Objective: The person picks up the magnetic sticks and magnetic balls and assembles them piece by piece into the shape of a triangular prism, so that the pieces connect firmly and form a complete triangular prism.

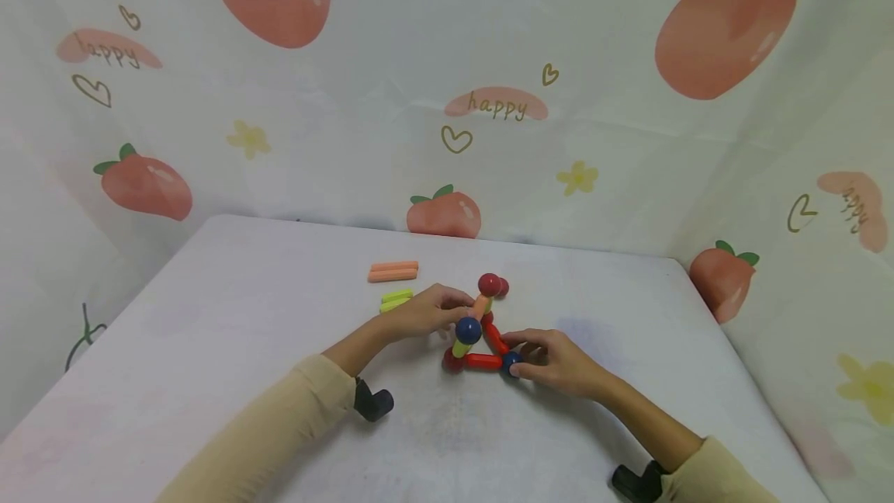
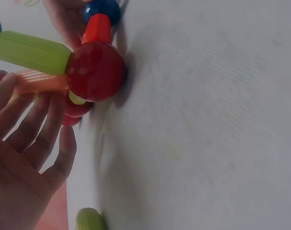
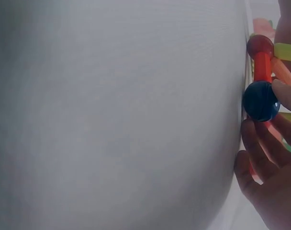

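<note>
A structure of balls and rods stands at the table's middle. Its base has a dark red ball [image 2: 96, 72], red rods [image 1: 483, 362] and a blue ball [image 3: 261, 101]. From the dark red ball a yellow-green rod [image 2: 33, 52] rises to an upper blue ball [image 1: 468, 330]. An orange rod [image 1: 479, 307] runs from there toward a red ball [image 1: 490, 284] at the back. My left hand [image 1: 429, 310] pinches the orange rod between thumb and fingers. With thumb and fingertips, my right hand [image 1: 559, 363] holds the base's blue ball. Some back joints are partly hidden.
Two loose orange rods [image 1: 393, 275] lie side by side behind my left hand. Nearer, loose yellow-green rods [image 1: 396, 296] are partly covered by that hand. A white cloth printed with fruit [image 1: 444, 213] hangs behind the white table [image 1: 244, 301].
</note>
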